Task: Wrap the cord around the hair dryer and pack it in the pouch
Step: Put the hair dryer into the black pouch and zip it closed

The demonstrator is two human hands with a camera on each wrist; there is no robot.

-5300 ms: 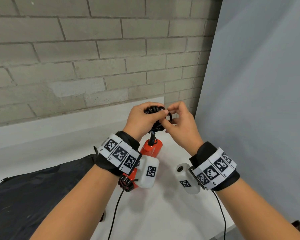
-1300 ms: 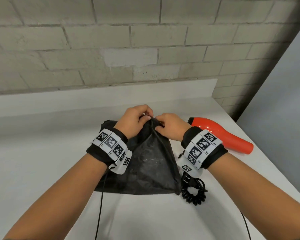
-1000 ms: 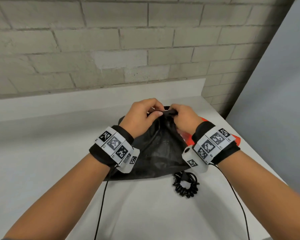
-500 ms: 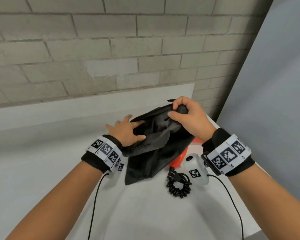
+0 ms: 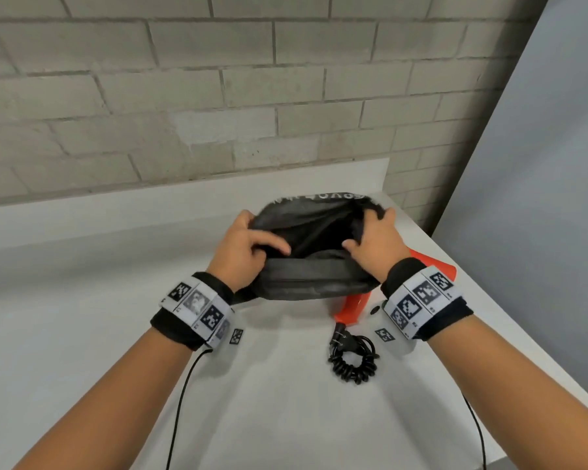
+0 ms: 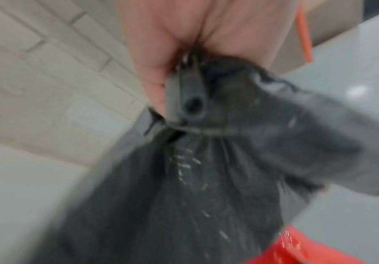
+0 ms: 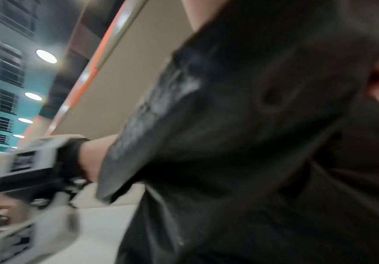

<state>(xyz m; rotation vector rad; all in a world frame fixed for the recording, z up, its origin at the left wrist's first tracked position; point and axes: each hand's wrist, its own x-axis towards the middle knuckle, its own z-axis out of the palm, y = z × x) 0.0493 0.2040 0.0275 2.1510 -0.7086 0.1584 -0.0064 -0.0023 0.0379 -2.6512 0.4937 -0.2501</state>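
Note:
The black fabric pouch (image 5: 314, 276) is held above the white table with its mouth spread wide toward me. My left hand (image 5: 248, 252) grips the left side of the rim, and my right hand (image 5: 375, 244) grips the right side. The orange hair dryer (image 5: 352, 308) lies on the table under and behind the pouch, mostly hidden. Its coiled black cord (image 5: 353, 359) and plug lie bundled on the table beside the handle end. The left wrist view shows blurred pouch fabric (image 6: 206, 178) bunched in my left hand (image 6: 184, 35), with orange (image 6: 297, 250) below. Dark pouch fabric (image 7: 251, 142) fills the right wrist view.
The white table (image 5: 82, 317) meets a brick wall (image 5: 184, 96) at the back. A grey panel (image 5: 540, 198) stands along the table's right edge. Thin black cables (image 5: 180, 401) run from both wrist bands toward me.
The left hand, which lay flat on the pouch half a second ago, now grips its rim. Both hands have pulled the mouth wide open. Earlier the dryer and cord were put down.

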